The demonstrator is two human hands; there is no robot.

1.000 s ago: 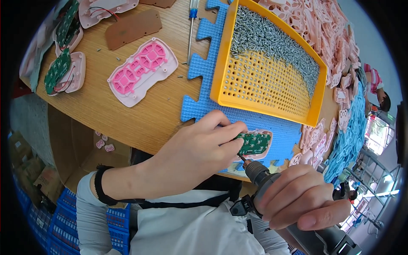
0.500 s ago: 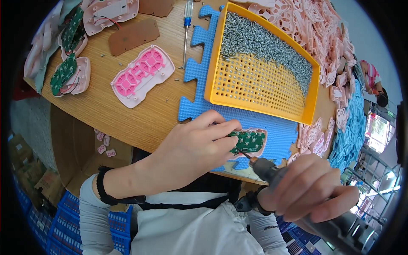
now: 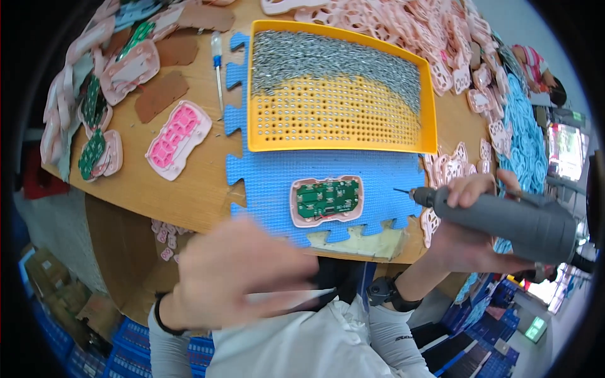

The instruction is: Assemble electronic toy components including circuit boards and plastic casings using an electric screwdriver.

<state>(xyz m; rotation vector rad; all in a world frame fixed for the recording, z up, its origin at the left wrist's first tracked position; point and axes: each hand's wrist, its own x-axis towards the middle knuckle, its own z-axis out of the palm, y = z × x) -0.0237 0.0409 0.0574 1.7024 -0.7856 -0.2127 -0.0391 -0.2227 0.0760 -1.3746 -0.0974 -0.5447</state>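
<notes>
A worker's right hand (image 3: 469, 220) grips a grey electric screwdriver (image 3: 510, 220), its bit pointing left twd. a pink remote-control shell (image 3: 326, 200) w/ a green circuit board seated inside. The shell lies flat on a blue foam mat (image 3: 271, 183) near the front edge of a wooden counter (image 3: 189, 189), just clear of the bit tip. The left hand (image 3: 242, 274), blurred, hovers low over the counter's front edge, off the shell; fingers look loosely spread and hold nothing, though the blur hides detail. Behind the mat sits a yellow perforated tray (image 3: 340, 120), its far half heaped w/ small silver screws (image 3: 328, 57). At left, a pink keypad shell (image 3: 178, 140), brown pads and a blue-handled screwdriver (image 3: 217, 69) lie on the counter; more pink shells (image 3: 403, 25) are piled at back and right.
</notes>
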